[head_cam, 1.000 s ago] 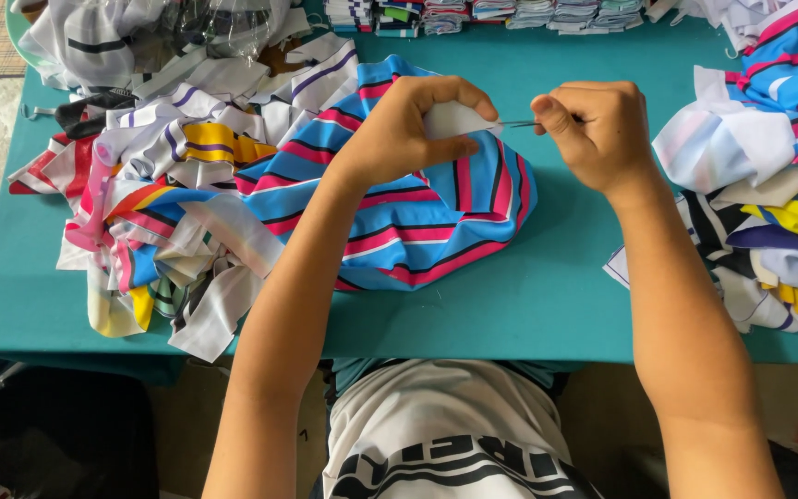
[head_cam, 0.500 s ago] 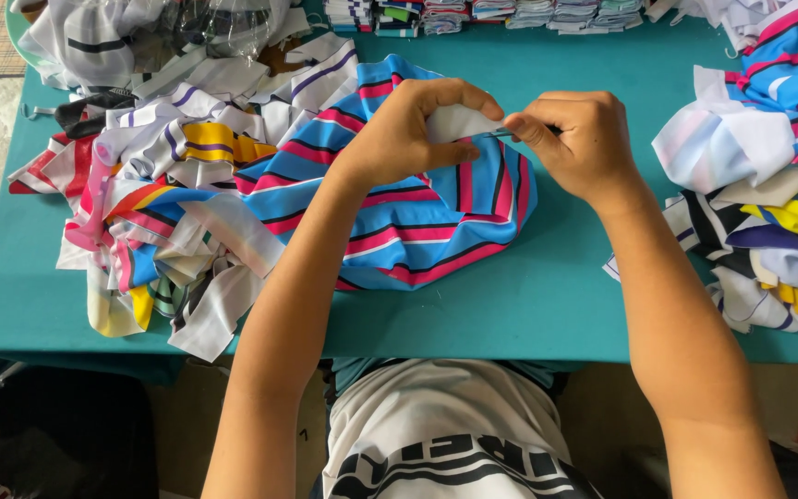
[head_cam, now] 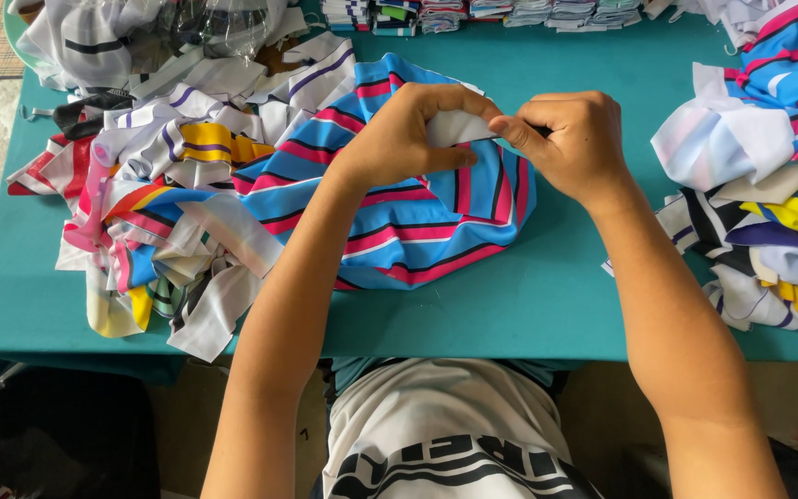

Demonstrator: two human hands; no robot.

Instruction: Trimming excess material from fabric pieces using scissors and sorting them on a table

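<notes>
head view: over the blue striped garment [head_cam: 417,222], left hand [head_cam: 404,139] and right hand [head_cam: 574,139] now touch, both pinching its white fabric piece [head_cam: 454,127]; a second ago they were apart.

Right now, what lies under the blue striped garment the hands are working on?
Under the blue striped garment only the teal table shows around its edges; its left side overlaps the fabric-scrap heap. Anything beneath its middle is hidden.

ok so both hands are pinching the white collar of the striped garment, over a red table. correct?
Not quite: the table is teal, not red, as the head view shows. The rest holds: the left hand and right hand both pinch the white collar of the striped garment.
</notes>
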